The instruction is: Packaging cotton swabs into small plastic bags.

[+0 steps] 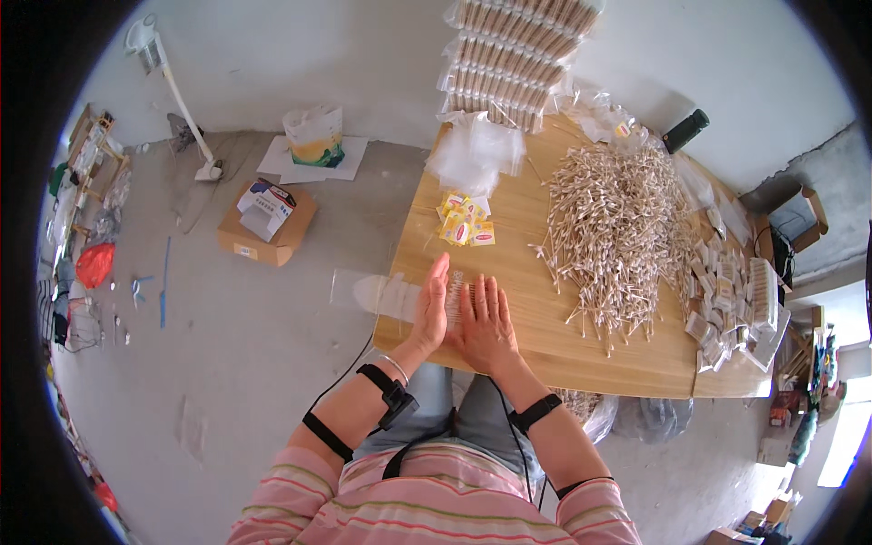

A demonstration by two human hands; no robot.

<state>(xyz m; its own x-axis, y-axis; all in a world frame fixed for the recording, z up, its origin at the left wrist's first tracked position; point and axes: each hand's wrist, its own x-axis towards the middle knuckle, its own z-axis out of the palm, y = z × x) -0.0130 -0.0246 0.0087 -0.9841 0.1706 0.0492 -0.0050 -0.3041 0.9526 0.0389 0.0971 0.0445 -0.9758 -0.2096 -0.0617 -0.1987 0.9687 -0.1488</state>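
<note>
At the table's near left corner lies a clear plastic bag (396,298) with thin cotton swab sticks (455,313) showing in it between my hands. Its loose left end sticks out past the table edge. My left hand (432,307) stands on its side against the bag, fingers straight and together. Flat on the bag's right part rests my right hand (488,325), its fingers stretched out. Beyond them are several yellow and white cards (467,220) and a stack of empty clear bags (477,156). To the right spreads a big heap of loose cotton swabs (613,236).
Packed swab bags (513,64) are stacked high at the back of the wooden table (536,341). Small packs (727,300) crowd its right end, with a dark cylinder (686,131) behind. A cardboard box (265,227) and a white stand (182,104) occupy the floor at left.
</note>
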